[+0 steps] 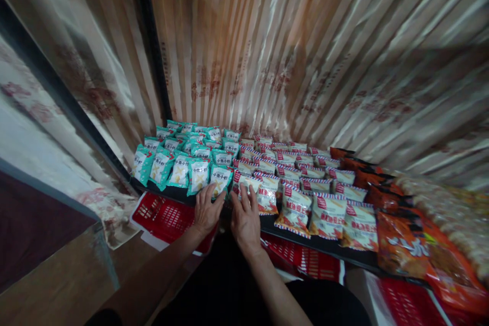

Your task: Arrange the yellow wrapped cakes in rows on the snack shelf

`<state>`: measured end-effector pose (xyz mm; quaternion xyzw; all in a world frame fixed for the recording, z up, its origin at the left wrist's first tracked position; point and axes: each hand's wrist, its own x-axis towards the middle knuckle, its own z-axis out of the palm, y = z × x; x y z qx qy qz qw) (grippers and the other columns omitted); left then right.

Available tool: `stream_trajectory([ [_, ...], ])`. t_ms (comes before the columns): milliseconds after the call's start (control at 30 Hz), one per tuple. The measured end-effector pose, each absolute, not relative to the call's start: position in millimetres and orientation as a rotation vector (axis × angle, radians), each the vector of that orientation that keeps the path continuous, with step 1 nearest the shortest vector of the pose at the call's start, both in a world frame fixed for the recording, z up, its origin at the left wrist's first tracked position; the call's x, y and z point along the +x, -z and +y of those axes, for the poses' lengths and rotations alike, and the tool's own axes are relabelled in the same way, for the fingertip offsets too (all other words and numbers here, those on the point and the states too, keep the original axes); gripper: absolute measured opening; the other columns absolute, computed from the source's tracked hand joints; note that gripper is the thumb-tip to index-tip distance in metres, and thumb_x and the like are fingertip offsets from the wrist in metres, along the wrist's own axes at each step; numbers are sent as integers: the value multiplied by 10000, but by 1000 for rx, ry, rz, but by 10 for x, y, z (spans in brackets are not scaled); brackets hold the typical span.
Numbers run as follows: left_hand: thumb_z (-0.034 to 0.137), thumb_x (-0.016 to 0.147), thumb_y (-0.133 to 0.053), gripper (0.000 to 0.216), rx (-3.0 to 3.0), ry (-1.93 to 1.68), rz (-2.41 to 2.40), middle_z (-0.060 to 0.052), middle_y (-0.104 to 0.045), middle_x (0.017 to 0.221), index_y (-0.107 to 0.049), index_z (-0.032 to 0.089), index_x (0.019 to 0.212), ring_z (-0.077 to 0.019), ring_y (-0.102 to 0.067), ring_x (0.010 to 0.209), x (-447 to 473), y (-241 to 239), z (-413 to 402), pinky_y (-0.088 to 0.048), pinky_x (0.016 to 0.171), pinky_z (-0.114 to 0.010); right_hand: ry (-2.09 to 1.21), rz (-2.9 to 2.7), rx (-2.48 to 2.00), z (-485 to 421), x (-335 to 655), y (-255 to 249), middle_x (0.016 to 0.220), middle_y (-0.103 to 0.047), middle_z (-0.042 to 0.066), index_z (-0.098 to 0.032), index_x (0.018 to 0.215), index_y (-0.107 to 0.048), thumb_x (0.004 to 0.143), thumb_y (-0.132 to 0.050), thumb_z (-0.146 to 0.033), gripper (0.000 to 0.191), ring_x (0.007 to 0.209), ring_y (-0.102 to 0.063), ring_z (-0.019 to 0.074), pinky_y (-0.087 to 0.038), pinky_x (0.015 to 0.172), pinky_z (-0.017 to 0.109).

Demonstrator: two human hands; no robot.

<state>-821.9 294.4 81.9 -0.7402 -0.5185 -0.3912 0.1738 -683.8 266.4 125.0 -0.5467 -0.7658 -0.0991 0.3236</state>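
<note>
A dark shelf (328,245) carries rows of small snack packets. Teal packets (179,163) fill its left end, red-and-white packets (305,188) the middle, orange packets (405,244) the right. My left hand (207,209) lies at the front edge with fingers stretched, touching a teal packet (219,179). My right hand (245,216) is beside it, fingers spread and resting on a red-and-white packet (244,182) at the front of the rows. Neither hand grips anything.
Red plastic baskets (168,216) sit below the shelf's front edge, another red basket (405,300) at the lower right. Striped patterned curtain (305,51) hangs behind the shelf. A dark frame (57,91) runs along the left. Pale bagged goods (451,214) lie far right.
</note>
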Motion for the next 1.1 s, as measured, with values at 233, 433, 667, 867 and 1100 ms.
stream_trajectory([
  [233,223,845,-523,276,-2216,1152,-1396,-123,-346,1411,-609,232,1107,-339,-208,1360,-8216,-875,2980,-331,1024,-540,323,-2034,-1543,2900,-6758,-1401,1453,-357,105,-182,1344,-421,880,-394,-141,466,1402,-95,306,-309,1033,550],
  [433,245,859,-502,307,-2246,1139,-1357,-124,-412,1348,-574,228,1157,-301,-251,1345,-8226,-858,3023,-326,1036,-520,308,-2097,-1567,2980,-6696,-1354,1444,-381,77,-192,1390,-348,863,-385,-117,534,1406,-73,294,-282,1045,542],
  [667,234,848,-492,388,-2243,1163,-1341,-127,-502,1259,-507,161,1229,-275,-284,1333,-8190,-845,3075,-300,1065,-502,350,-2116,-1513,2999,-6613,-1299,1397,-444,104,-141,1282,-475,841,-385,-95,452,1406,-84,289,-302,1037,530],
  [867,224,864,-458,378,-2276,1125,-1305,-124,-496,1301,-497,144,1231,-265,-237,1364,-8188,-808,3108,-308,1068,-483,340,-2108,-1461,3025,-6606,-1268,1397,-436,133,-149,1238,-498,819,-386,-72,441,1403,-125,280,-325,1020,535],
  [1100,170,858,-439,463,-2286,1169,-1294,-115,-456,1368,-424,163,1320,-248,-201,1385,-8197,-768,3062,-249,1099,-486,346,-2106,-1360,2988,-6733,-1340,1400,-423,155,-131,1245,-488,846,-389,-102,412,1391,-190,254,-328,1030,492],
])
